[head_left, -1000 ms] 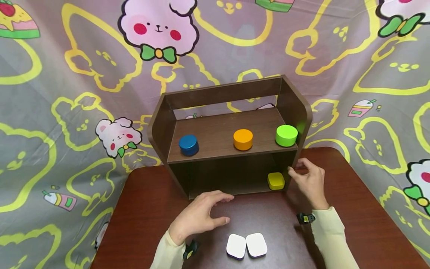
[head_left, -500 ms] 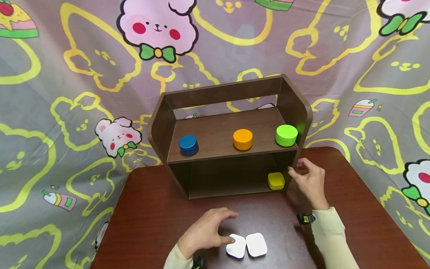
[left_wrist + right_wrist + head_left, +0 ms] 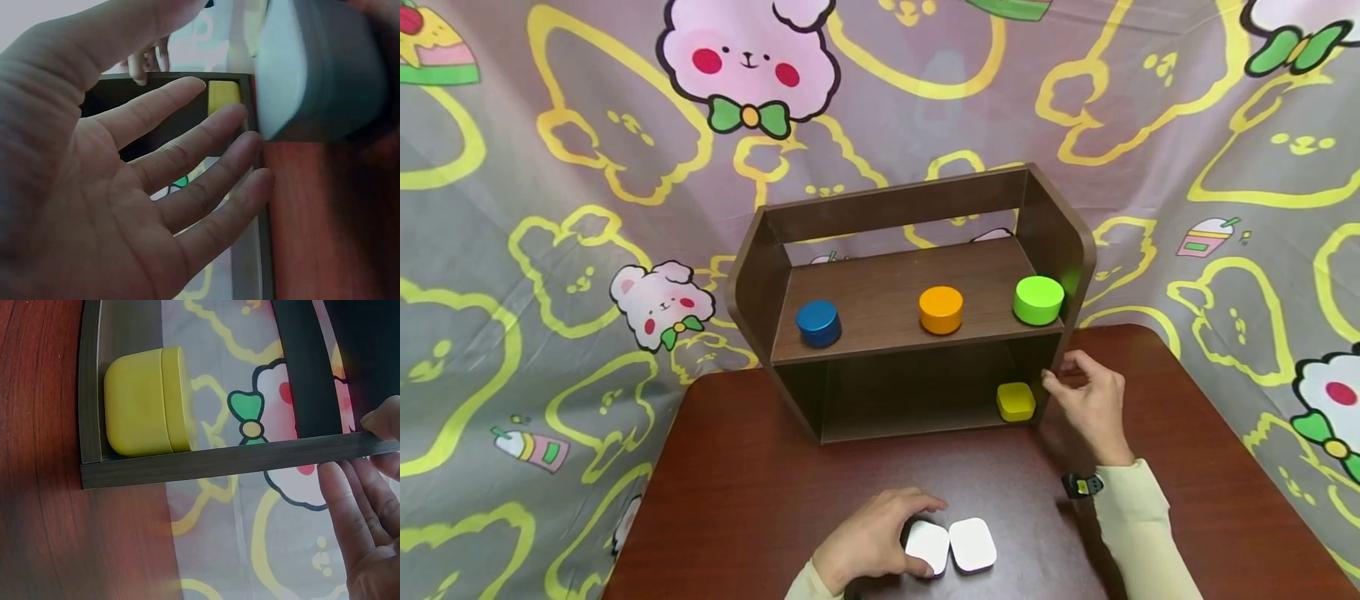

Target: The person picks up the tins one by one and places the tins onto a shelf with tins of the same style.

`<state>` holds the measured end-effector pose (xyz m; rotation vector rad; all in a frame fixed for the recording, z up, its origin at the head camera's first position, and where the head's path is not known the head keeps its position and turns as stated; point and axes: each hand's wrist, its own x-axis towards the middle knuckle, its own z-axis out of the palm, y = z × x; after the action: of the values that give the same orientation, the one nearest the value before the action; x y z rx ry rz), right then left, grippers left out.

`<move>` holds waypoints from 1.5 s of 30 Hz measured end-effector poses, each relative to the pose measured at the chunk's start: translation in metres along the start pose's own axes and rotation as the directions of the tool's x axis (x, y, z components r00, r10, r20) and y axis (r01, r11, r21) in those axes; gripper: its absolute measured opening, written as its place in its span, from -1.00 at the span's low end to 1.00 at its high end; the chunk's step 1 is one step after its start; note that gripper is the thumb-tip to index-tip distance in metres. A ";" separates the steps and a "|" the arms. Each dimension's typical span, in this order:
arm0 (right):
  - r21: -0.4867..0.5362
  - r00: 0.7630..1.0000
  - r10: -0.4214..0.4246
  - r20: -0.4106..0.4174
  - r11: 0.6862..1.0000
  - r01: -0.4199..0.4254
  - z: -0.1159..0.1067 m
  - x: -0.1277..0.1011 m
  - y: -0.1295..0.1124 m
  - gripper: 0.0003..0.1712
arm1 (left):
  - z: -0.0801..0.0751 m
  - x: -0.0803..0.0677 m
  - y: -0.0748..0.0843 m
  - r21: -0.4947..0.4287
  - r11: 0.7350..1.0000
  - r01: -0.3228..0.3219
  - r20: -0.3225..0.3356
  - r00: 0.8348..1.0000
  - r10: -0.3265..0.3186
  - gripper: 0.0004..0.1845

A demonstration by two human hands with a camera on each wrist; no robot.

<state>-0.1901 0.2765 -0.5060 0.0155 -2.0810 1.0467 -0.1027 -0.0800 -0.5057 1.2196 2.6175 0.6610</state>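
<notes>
My left hand (image 3: 871, 535) is around the left one of two rounded square boxes with white tops; the thumb lies by the near edge of this left box (image 3: 929, 543) and the fingers arch past its far side. In the left wrist view the fingers (image 3: 206, 197) are spread and fairly straight, with a pale-topped box (image 3: 319, 69) at upper right. Beside it on the table sits the right white-topped box (image 3: 973, 546). My right hand (image 3: 1093, 404) pinches the right side panel of a brown two-tier shelf (image 3: 237, 459), thumb inside, fingers outside.
A yellow box (image 3: 1016, 402) stands in the shelf's lower right corner. On the upper board are a blue round tin (image 3: 819, 323), an orange round tin (image 3: 941, 310) and a green round tin (image 3: 1038, 300). A patterned cloth (image 3: 587, 333) hangs behind the table (image 3: 737, 500).
My left hand has moved from in front of the shelf toward me and to the right, down to the left white-topped box. The right hand keeps its hold on the shelf panel.
</notes>
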 end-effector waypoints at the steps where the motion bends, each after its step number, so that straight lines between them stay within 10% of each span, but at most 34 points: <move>1: 0.001 1.000 0.001 -0.003 1.000 -0.001 0.000 0.000 0.000 -0.84 | 0.002 0.000 0.000 0.002 1.000 -0.003 0.000 1.000 0.003 -0.26; 20: -0.018 1.000 0.011 0.005 1.000 -0.011 0.000 0.003 0.001 -0.81 | 0.018 -0.002 -0.001 0.015 0.989 0.145 0.078 0.986 -0.146 -0.21; 45: -0.015 1.000 0.023 0.009 1.000 -0.023 0.000 0.000 0.000 -0.81 | 0.029 -0.006 -0.006 -0.011 0.989 0.150 0.032 0.988 -0.149 -0.35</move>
<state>-0.1905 0.2762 -0.5060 -0.0117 -2.1017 1.0462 -0.0930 -0.0786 -0.5338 1.0088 2.6419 0.6254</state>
